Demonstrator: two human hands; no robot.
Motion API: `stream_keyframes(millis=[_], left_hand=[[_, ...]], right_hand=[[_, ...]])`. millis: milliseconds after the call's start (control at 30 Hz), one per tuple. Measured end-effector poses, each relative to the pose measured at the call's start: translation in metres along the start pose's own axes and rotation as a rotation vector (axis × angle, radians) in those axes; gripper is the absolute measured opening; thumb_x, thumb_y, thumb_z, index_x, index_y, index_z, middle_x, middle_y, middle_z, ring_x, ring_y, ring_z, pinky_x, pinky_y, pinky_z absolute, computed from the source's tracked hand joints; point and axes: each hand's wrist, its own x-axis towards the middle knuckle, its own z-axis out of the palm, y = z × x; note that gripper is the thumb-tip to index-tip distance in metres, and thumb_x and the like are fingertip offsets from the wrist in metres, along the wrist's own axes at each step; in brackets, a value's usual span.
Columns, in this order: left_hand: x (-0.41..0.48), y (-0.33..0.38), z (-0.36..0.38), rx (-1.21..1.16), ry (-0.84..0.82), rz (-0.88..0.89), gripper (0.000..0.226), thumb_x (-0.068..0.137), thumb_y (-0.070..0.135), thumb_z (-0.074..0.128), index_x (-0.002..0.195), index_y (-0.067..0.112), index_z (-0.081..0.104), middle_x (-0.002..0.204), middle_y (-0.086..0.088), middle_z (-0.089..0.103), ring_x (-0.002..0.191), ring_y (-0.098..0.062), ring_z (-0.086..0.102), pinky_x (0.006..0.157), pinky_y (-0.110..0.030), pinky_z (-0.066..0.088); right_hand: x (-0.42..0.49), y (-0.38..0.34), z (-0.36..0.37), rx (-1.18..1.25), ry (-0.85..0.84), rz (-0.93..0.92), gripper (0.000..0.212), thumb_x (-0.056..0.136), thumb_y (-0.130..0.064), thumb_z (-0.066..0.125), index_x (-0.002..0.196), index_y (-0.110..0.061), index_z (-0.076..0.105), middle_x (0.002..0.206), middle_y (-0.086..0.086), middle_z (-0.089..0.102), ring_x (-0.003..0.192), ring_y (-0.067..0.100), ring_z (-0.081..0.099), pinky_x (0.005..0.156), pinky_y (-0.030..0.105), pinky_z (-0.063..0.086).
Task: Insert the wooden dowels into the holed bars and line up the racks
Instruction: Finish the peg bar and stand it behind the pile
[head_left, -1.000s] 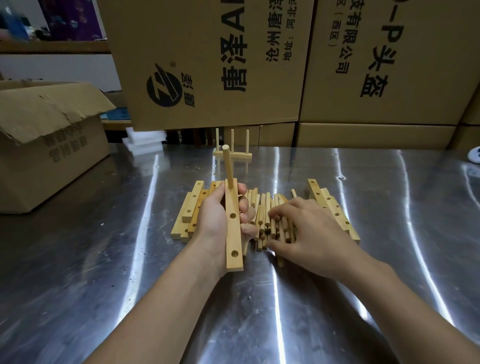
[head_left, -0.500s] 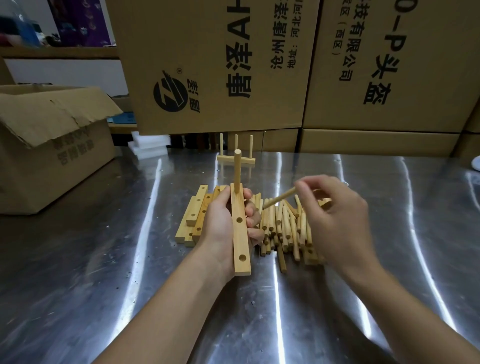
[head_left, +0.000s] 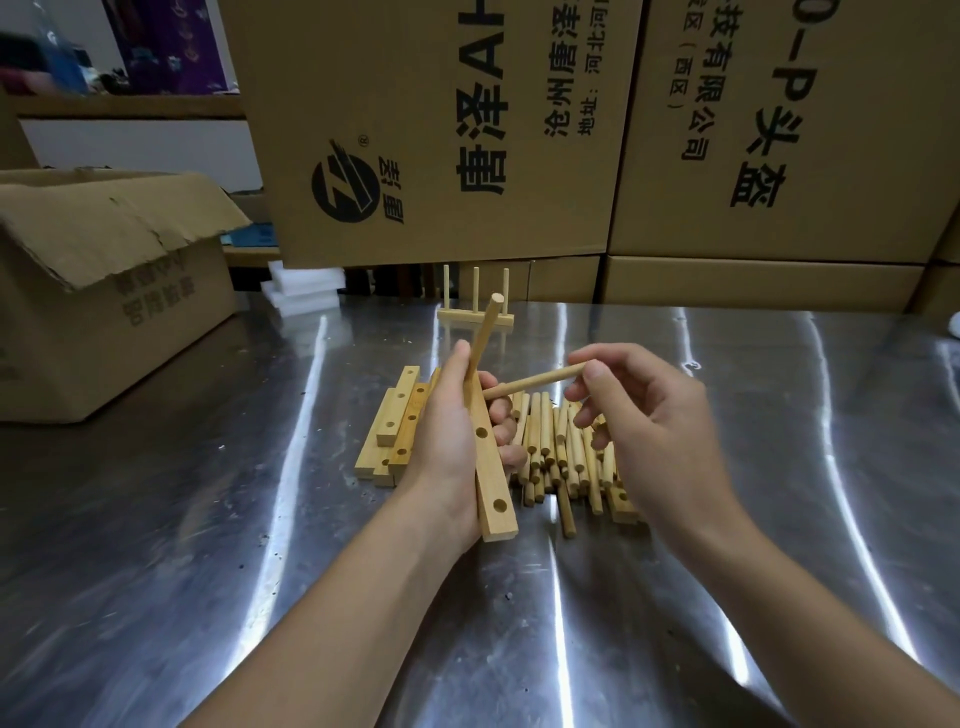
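Spare bars (head_left: 395, 426) are stacked flat left of centre, with nobody touching them. The left hand (head_left: 447, 441) is wrapped round the held bar (head_left: 488, 467) at mid-length. The bar's near end pokes out below the palm, with two empty holes facing the camera. One seated dowel (head_left: 485, 332) stands in the bar's far end, leaning slightly right.

The right hand (head_left: 649, 415), right of centre, pinches the loose dowel (head_left: 535, 384) at one end between thumb and fingertips. Its free tip points at the bar's upper part; I can't tell if it's touching. The dowel pile (head_left: 556, 447) lies below, between the hands.

My read is light, stiff wood, smooth enough to roll. Pinch the dowel close to the entering end and grip the bar clear of the holes. Expect a snug fit, so push it in straight.

The steel table (head_left: 208, 519) is shiny, scuffed and probably slick. There's an open box (head_left: 104, 291) at the left edge and a finished rack (head_left: 475, 312) at upper centre. Stacked cartons (head_left: 441, 130) wall off the back.
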Motion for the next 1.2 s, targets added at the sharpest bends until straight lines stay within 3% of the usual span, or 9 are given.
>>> stream_keyframes(millis=[100,300,433,567,700,800,933,1100,1200], left_hand=[[-0.001,0.0,0.0,0.048,0.001,0.013,0.044,0.102,0.059,0.059,0.089,0.017,0.057,0.062,0.002,0.048,0.05,-0.01,0.042,0.04,-0.02,0.036],[-0.003,-0.005,0.003,0.305,-0.057,0.072,0.051,0.104,0.066,0.05,0.091,0.017,0.061,0.063,0.004,0.046,0.053,-0.009,0.044,0.044,-0.022,0.039],[-0.002,0.0,-0.002,0.079,-0.116,0.045,0.046,0.107,0.05,0.043,0.08,0.018,0.061,0.066,0.001,0.044,0.055,-0.012,0.04,0.042,-0.022,0.035],[0.001,0.006,-0.006,-0.001,-0.164,0.057,0.037,0.107,0.039,0.041,0.086,0.015,0.06,0.069,-0.001,0.045,0.055,-0.013,0.041,0.044,-0.023,0.035],[0.0,0.005,-0.004,0.043,-0.195,0.03,0.04,0.112,0.047,0.042,0.098,0.014,0.062,0.072,0.0,0.05,0.054,-0.013,0.048,0.048,-0.025,0.046],[0.0,0.003,-0.005,0.084,-0.191,0.029,0.041,0.111,0.05,0.041,0.1,0.017,0.062,0.073,0.001,0.05,0.058,-0.014,0.052,0.06,-0.03,0.049],[0.0,0.004,-0.005,0.11,-0.179,0.041,0.041,0.11,0.052,0.042,0.098,0.018,0.062,0.072,0.002,0.05,0.06,-0.014,0.05,0.069,-0.034,0.045],[-0.001,0.006,-0.004,0.219,-0.234,0.078,0.044,0.112,0.052,0.04,0.091,0.018,0.059,0.074,0.002,0.047,0.057,-0.012,0.045,0.056,-0.024,0.042],[-0.002,0.008,-0.004,0.306,-0.296,0.1,0.045,0.113,0.05,0.039,0.091,0.015,0.057,0.08,0.0,0.05,0.064,-0.013,0.049,0.071,-0.028,0.048]], right_hand=[[0.0,0.001,-0.001,-0.03,-0.038,0.02,0.019,0.103,-0.011,0.06,0.098,-0.022,0.074,0.084,0.004,0.073,0.072,0.019,0.067,0.057,0.023,0.05],[-0.001,0.005,0.0,-0.253,-0.305,-0.015,0.017,0.103,-0.04,0.065,0.091,-0.03,0.071,0.059,-0.01,0.052,0.055,0.004,0.045,0.053,0.023,0.038],[0.0,0.001,-0.003,-0.241,-0.299,-0.057,0.02,0.106,-0.039,0.063,0.089,-0.031,0.069,0.053,-0.016,0.043,0.05,0.003,0.036,0.048,0.019,0.03],[-0.003,-0.008,-0.003,-0.221,-0.406,-0.127,0.018,0.105,-0.038,0.065,0.091,-0.029,0.071,0.06,-0.031,0.059,0.049,-0.002,0.049,0.049,0.009,0.034],[-0.006,-0.009,0.002,-0.246,-0.453,-0.095,0.016,0.105,-0.043,0.061,0.098,-0.032,0.07,0.086,-0.016,0.079,0.065,0.007,0.068,0.056,0.027,0.051],[-0.007,-0.004,0.004,-0.315,-0.429,-0.145,0.017,0.105,-0.045,0.059,0.097,-0.033,0.069,0.081,-0.014,0.077,0.066,0.012,0.07,0.059,0.04,0.056],[-0.007,-0.002,0.005,-0.454,-0.394,-0.241,0.017,0.106,-0.041,0.059,0.097,-0.033,0.07,0.08,-0.024,0.075,0.059,0.005,0.065,0.055,0.015,0.04],[-0.005,-0.007,0.002,-0.524,-0.422,-0.281,0.027,0.105,-0.046,0.055,0.1,-0.033,0.078,0.069,-0.019,0.07,0.057,0.011,0.063,0.052,0.025,0.042],[0.0,-0.011,-0.006,-0.498,-0.48,-0.238,0.029,0.104,-0.047,0.057,0.099,-0.032,0.081,0.059,-0.013,0.06,0.052,0.012,0.053,0.051,0.018,0.031]])
